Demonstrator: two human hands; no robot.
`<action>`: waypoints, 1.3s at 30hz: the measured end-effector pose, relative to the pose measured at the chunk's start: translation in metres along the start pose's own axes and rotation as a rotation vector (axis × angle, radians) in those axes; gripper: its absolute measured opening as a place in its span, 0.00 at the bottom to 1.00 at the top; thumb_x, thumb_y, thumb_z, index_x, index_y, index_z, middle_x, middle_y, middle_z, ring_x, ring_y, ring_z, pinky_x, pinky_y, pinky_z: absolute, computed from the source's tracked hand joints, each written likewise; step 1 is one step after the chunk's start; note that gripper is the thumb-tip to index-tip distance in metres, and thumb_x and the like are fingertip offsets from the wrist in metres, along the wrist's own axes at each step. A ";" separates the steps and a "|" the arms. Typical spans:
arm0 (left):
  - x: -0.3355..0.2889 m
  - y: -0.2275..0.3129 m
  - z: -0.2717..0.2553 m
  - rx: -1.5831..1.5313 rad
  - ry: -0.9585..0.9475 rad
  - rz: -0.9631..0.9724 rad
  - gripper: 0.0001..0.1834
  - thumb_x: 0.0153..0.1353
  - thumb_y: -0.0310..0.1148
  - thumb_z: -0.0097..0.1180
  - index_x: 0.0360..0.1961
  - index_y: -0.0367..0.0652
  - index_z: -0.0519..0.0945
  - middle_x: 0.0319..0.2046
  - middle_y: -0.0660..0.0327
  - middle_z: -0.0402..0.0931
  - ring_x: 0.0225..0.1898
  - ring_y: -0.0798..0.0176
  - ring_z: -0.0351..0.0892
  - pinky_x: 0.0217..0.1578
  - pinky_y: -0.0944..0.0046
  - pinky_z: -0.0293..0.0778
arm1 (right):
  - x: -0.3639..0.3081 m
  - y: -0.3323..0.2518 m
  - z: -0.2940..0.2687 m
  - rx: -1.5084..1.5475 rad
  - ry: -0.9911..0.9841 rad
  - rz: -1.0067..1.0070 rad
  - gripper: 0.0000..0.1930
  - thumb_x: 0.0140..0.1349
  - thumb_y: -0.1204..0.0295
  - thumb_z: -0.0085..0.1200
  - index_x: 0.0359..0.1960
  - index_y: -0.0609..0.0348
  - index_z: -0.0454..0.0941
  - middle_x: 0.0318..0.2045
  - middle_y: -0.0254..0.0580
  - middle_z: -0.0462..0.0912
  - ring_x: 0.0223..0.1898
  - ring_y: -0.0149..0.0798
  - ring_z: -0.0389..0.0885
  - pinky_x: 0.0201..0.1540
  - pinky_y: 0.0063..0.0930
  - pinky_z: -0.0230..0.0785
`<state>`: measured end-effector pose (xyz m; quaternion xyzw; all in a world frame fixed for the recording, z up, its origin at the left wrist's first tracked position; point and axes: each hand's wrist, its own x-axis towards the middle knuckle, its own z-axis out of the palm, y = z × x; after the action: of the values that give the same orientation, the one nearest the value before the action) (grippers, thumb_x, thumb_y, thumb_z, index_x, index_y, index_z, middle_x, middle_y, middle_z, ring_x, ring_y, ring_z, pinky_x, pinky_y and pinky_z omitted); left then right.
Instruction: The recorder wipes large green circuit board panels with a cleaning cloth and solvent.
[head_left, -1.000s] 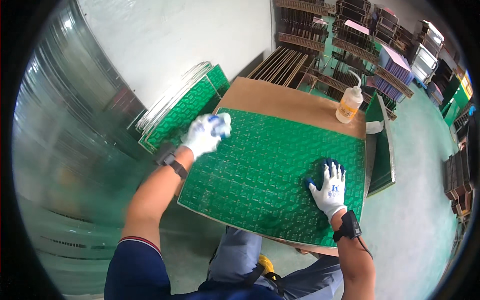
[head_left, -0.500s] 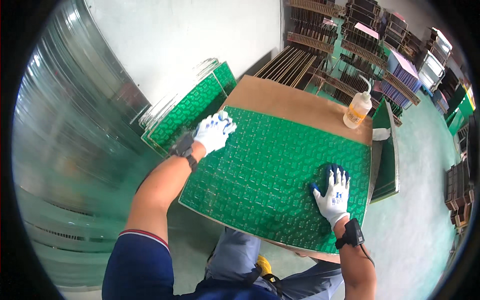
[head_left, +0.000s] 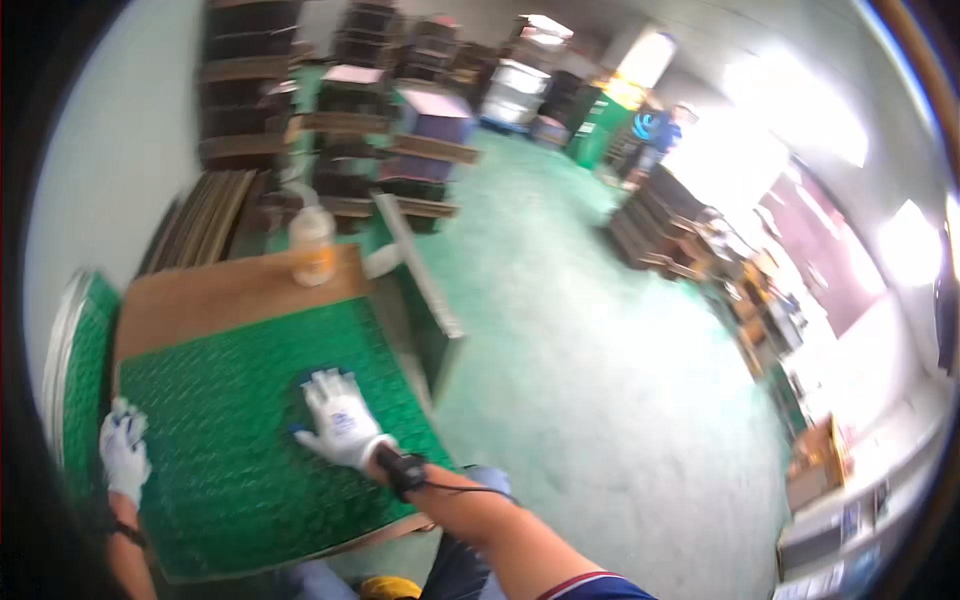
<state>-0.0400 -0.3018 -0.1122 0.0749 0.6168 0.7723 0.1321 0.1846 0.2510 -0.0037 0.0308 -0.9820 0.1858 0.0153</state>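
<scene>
A large green circuit board panel [head_left: 240, 420] lies flat on a brown sheet-topped table [head_left: 215, 300]. My right hand [head_left: 340, 420], in a white glove with blue fingertips, rests on the panel with its fingers spread. At the panel's left edge is my left hand [head_left: 125, 455], gloved the same way. Its fingers look curled together, and blur hides whatever they may hold. Beside that hand, more green panels [head_left: 90, 330] stand on edge against the wall. A white squeeze bottle [head_left: 312, 245] with an orange label stands upright at the table's far right.
Another panel [head_left: 425, 310] stands on edge just right of the table, with something white [head_left: 382, 262] behind it. Racks and stacked trays [head_left: 385, 150] fill the back. Boxes and shelving [head_left: 760, 310] line the right side, and a person [head_left: 655, 130] is far off.
My view has swung to the right, so the table now sits at the left. My right hand has shifted toward the panel's middle; the left has moved down along its left edge.
</scene>
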 end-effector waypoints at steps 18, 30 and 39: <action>-0.058 0.061 0.232 1.636 -0.127 0.675 0.22 0.53 0.31 0.67 0.52 0.56 0.88 0.52 0.60 0.84 0.53 0.47 0.81 0.54 0.46 0.76 | -0.028 0.051 -0.004 -0.107 0.147 0.056 0.41 0.64 0.44 0.61 0.69 0.64 0.74 0.74 0.61 0.68 0.77 0.62 0.61 0.81 0.59 0.46; -0.018 0.083 0.190 2.012 -0.066 0.170 0.15 0.64 0.40 0.58 0.52 0.62 0.83 0.52 0.56 0.78 0.55 0.47 0.75 0.53 0.43 0.74 | -0.012 0.041 0.005 -0.154 0.191 0.003 0.43 0.62 0.52 0.67 0.72 0.67 0.67 0.76 0.62 0.64 0.78 0.62 0.58 0.82 0.58 0.42; -0.075 0.094 0.188 2.027 -0.248 0.201 0.24 0.62 0.34 0.56 0.61 0.60 0.82 0.57 0.58 0.79 0.58 0.46 0.74 0.59 0.45 0.72 | -0.014 0.050 0.012 -0.162 0.256 -0.055 0.42 0.62 0.53 0.67 0.71 0.68 0.67 0.75 0.64 0.64 0.77 0.64 0.59 0.81 0.60 0.42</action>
<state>0.0738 -0.1676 0.0259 0.2820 0.9522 -0.1174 0.0043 0.1952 0.2936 -0.0332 0.0324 -0.9825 0.1081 0.1479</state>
